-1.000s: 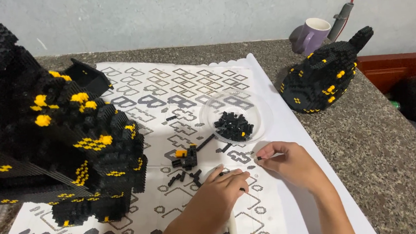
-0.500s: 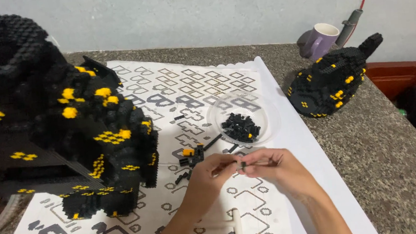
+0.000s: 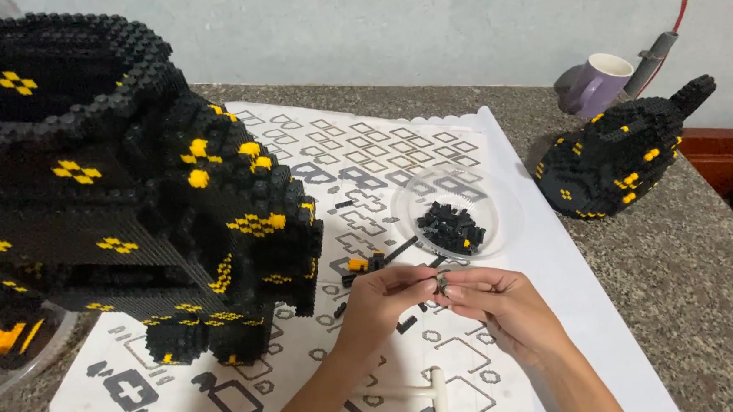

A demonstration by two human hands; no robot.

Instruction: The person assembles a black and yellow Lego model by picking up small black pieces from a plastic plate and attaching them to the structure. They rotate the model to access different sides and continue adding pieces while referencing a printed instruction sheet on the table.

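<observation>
My left hand [image 3: 383, 301] and my right hand [image 3: 501, 304] meet fingertip to fingertip over the patterned white sheet [image 3: 313, 193], both pinching a tiny dark brick piece [image 3: 442, 283] between them. Just beyond them stands a clear round dish [image 3: 494, 222] holding several small black bricks [image 3: 451, 227]. Loose black and orange pieces [image 3: 362, 266] lie on the sheet beside my left hand. A large black brick model with yellow accents [image 3: 121, 190] fills the left side, close to my left hand.
A smaller black and yellow brick model [image 3: 620, 160] sits on the speckled stone counter [image 3: 695, 276] at the right. Behind it stand a purple mug [image 3: 597, 83] and a grey tool. A white T-shaped tool [image 3: 429, 393] lies on the sheet near my forearms.
My hands have come together and risen slightly; a second ago they were apart, the left flat on the sheet. The view has shifted toward the big model.
</observation>
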